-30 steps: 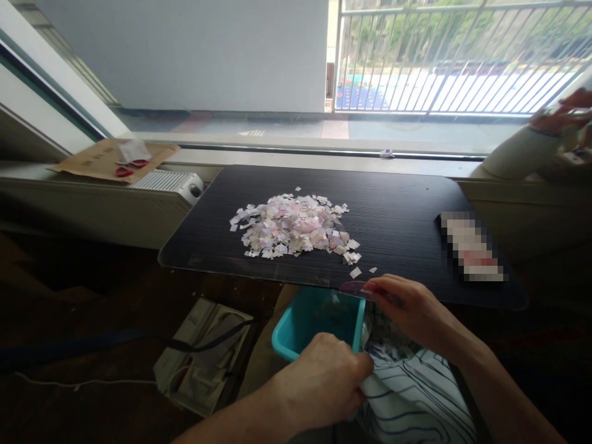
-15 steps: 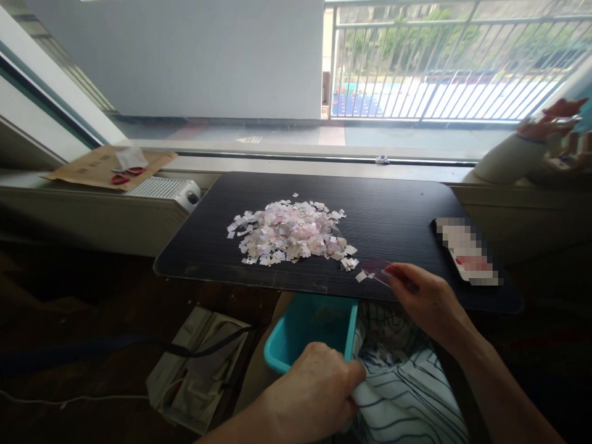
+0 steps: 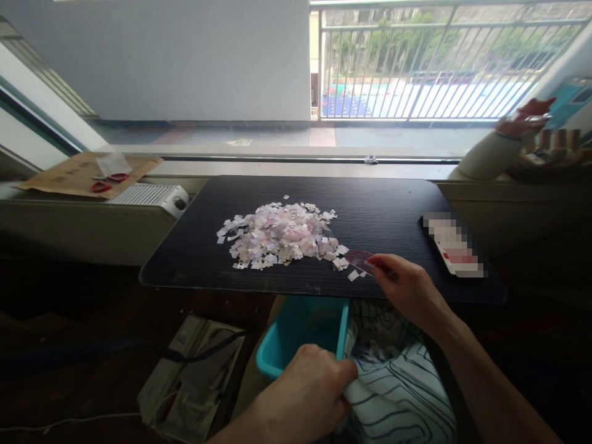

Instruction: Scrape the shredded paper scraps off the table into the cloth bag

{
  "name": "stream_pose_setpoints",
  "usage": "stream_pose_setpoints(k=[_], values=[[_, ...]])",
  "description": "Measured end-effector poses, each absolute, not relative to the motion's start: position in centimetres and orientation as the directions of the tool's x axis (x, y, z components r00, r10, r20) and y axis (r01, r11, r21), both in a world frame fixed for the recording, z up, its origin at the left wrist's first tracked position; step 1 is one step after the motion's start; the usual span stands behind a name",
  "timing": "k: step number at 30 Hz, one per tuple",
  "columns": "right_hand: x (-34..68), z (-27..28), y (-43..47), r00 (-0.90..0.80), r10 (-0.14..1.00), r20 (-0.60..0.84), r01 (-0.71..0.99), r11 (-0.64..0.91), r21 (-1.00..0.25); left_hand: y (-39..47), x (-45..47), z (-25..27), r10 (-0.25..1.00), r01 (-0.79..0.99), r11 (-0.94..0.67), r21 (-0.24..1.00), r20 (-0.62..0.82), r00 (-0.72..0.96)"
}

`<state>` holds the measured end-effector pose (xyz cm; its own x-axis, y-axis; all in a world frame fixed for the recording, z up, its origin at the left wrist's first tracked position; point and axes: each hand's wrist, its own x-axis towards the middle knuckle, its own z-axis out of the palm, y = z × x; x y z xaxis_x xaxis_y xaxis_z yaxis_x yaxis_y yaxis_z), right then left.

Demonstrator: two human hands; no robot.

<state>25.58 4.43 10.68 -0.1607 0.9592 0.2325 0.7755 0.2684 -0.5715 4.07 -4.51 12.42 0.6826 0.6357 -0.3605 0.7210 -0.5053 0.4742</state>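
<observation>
A heap of small paper scraps (image 3: 282, 231) lies on the dark tabletop (image 3: 370, 203). My right hand (image 3: 407, 280) pinches a thin, clear, pinkish plastic piece (image 3: 358, 259), whose rounded edge reaches the heap's right side. A few loose scraps (image 3: 354, 275) lie just below it. Lower down, my left hand (image 3: 308, 385) is closed on striped cloth (image 3: 393, 394) beside the turquoise bin (image 3: 263, 361); its fingertips are partly hidden. More scraps (image 3: 377, 351) rest in the folds of the cloth.
A phone-like object (image 3: 453, 246), partly pixelated, lies at the table's right. On the sill are red-handled scissors (image 3: 108, 182) over a brown envelope (image 3: 55, 176), near a white heater (image 3: 152, 196). An open box (image 3: 194, 376) stands on the floor. A white vase-like object (image 3: 485, 154) is at right.
The plastic piece in my right hand has moved up slightly towards the heap, leaving loose scraps below it. My left hand keeps its hold on the cloth. The view has shifted a little right.
</observation>
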Motion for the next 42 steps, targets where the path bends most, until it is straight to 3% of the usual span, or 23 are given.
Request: stream_pose_setpoints(k=[5,23,28,32,42], values=[[25.4,10.6,4.7,-0.141,0.962,0.233,0.816,0.246,-0.523,-4.5,4.0,12.4,0.635,0.728,-0.497,0.472,-0.374,0.676],[24.9,11.2,4.8,-0.248,0.947,0.205,0.771,0.321,-0.550,-4.5,3.9,12.1,0.640,0.720,-0.490,0.491,-0.358,0.680],[25.5,11.4,4.4,-0.181,0.958,0.220,0.811,0.272,-0.518,-4.6,4.0,12.0,0.648,0.721,-0.499,0.481,-0.345,0.679],[25.9,11.8,3.9,-0.224,0.955,0.197,0.795,0.296,-0.530,-4.7,4.0,11.9,0.657,0.722,-0.494,0.484,-0.337,0.675],[28.2,12.5,2.3,-0.177,0.979,0.100,0.826,0.203,-0.525,-4.6,1.7,11.4,0.740,0.775,-0.329,0.539,-0.362,0.567]])
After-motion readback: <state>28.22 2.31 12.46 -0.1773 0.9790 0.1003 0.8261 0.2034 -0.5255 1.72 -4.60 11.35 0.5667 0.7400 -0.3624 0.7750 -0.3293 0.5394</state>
